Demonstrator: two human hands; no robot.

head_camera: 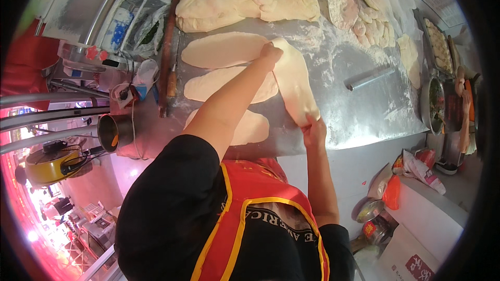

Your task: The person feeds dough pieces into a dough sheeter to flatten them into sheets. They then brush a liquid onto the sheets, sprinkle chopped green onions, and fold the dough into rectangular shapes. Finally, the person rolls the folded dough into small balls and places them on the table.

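Observation:
A long flat strip of dough (292,74) stretches between my two hands over the metal worktable (250,151). My left hand (271,55) grips its far end, close to the right tip of a flattened oval of dough (222,50). Nearer to me, my right hand (314,130) pinches the strip's other end near the table's front edge. Two more dough ovals lie below the first, a middle one (207,84) and a near one (252,127). My left forearm partly covers both of these.
A large mass of dough (238,0) sits at the back. On the left lies a long wooden rolling pin (170,54); a metal tube (371,78) rests on the floured right side. Several small dough pieces (373,27) are at back right. Another person's arm (465,121) shows beside a metal bowl (433,105).

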